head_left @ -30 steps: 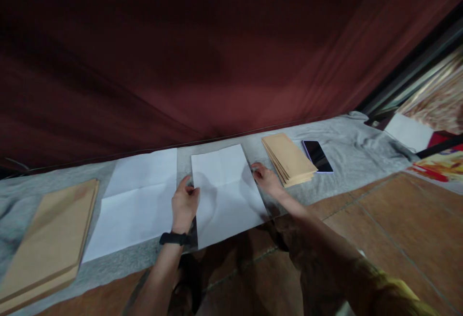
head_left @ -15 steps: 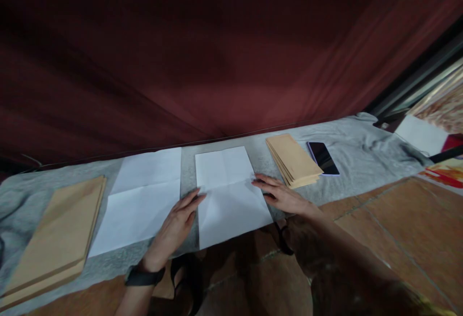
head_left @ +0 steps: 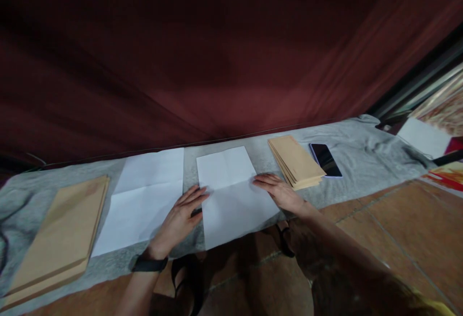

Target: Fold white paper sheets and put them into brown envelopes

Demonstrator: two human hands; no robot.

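Note:
A creased sheet of white paper [head_left: 231,205] lies unfolded in front of me, with one crease running across it and a fainter one lengthwise. My left hand [head_left: 183,217], fingers stretched out, rests its fingertips on the paper's left edge near the cross crease. At the opposite edge, the extended fingers of my right hand [head_left: 278,191] lie on the paper at about the same height. Neither hand grips anything. Left of this sheet is a second stretch of creased white paper [head_left: 144,205], close to my left hand. A stack of small brown envelopes [head_left: 296,161] sits just beyond my right hand.
Larger brown envelopes [head_left: 61,229] are stacked at the far left. A phone [head_left: 325,160] lies right of the small envelopes. Grey cloth [head_left: 376,152] covers the narrow surface. A dark red curtain [head_left: 231,65] hangs behind it, and tiled floor [head_left: 405,229] shows below.
The near part of the middle sheet has shifted slightly right. Both hands remain at its edges, the right fingers a little closer together. The whole view has drifted slightly.

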